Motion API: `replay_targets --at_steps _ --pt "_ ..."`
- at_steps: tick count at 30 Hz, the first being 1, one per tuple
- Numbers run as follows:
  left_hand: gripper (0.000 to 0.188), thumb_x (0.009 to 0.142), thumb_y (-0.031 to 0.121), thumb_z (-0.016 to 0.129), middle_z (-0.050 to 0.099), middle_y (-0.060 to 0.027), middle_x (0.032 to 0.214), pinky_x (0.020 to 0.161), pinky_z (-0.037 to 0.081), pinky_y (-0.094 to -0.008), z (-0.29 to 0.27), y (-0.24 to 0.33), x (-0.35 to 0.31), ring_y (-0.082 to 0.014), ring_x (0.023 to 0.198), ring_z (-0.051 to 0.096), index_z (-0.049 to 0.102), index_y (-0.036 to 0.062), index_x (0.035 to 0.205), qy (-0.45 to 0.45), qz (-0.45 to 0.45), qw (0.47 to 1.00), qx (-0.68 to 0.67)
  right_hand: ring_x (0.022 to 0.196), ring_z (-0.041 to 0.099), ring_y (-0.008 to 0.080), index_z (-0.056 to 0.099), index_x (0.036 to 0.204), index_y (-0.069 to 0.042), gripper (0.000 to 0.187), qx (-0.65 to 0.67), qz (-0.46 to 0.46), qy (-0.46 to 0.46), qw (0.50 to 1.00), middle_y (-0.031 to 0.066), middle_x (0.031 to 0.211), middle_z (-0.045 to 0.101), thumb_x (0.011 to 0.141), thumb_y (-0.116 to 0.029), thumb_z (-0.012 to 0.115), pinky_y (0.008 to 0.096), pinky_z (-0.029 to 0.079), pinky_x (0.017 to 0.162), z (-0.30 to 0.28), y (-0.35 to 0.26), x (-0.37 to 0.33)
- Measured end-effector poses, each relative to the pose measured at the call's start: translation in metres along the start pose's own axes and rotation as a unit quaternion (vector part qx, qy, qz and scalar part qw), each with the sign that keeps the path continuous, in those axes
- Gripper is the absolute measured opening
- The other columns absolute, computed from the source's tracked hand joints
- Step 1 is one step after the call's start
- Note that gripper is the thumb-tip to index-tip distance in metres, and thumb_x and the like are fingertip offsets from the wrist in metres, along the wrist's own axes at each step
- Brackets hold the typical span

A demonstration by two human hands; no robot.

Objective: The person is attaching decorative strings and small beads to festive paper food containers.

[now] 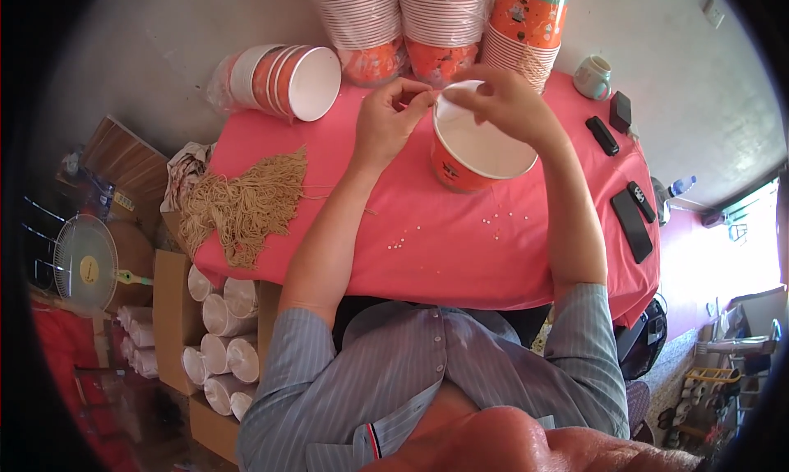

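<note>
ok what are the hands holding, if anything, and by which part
That cannot be told for sure: the left hand has its fingers pinched at the left rim of the orange bucket, and the right hand is over the bucket.

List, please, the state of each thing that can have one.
Orange paper bucket: upright, uncovered
Left grip: pinched near bucket's rim
Right grip: above bucket, closure unclear
Left bucket stack: lying sideways, nested
Rear bucket stacks: standing, nested
Tan strings: loose, heaped
White pellets: scattered
Mug: upright
Smartphone: lying flat
Cardboard box: open, filled

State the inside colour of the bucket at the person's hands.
The bucket is white inside, best seen in the head view.
</note>
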State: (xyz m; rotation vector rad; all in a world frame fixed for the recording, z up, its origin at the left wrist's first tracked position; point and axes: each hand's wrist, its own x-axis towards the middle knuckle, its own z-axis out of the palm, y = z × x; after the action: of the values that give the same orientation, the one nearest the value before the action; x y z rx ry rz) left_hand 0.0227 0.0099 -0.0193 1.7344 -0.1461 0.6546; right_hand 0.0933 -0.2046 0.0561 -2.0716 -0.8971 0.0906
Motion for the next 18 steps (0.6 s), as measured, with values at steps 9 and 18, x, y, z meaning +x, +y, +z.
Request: replay_targets --at_steps 9,18 --pt "0.013 0.1 0.011 0.077 0.08 -0.0053 0.093 0.071 0.056 -0.029 0.004 0.007 -0.005 -0.0096 0.08 0.072 0.078 -0.0003 0.106 0.01 0.013 0.998 0.057 0.065 0.063 0.0088 0.082 0.097 -0.003 0.026 -0.016 0.012 -0.068 0.998 0.0024 0.079 0.074 0.098 -0.029 0.08 0.0289 0.051 0.065 0.021 -0.001 0.0" --pt "0.009 0.099 0.007 0.074 0.075 -0.0097 0.082 0.068 0.056 -0.0341 0.011 0.002 -0.007 -0.0158 0.074 0.071 0.073 -0.0024 0.099 -0.003 0.048 0.992 0.119 0.081 0.065 0.0073 0.078 0.1 -0.002 0.02 0.112 -0.028 -0.004 0.993 -0.0002 0.089 0.075 0.103 -0.02 0.07 0.0266 0.054 0.076 0.021 0.009 0.009"
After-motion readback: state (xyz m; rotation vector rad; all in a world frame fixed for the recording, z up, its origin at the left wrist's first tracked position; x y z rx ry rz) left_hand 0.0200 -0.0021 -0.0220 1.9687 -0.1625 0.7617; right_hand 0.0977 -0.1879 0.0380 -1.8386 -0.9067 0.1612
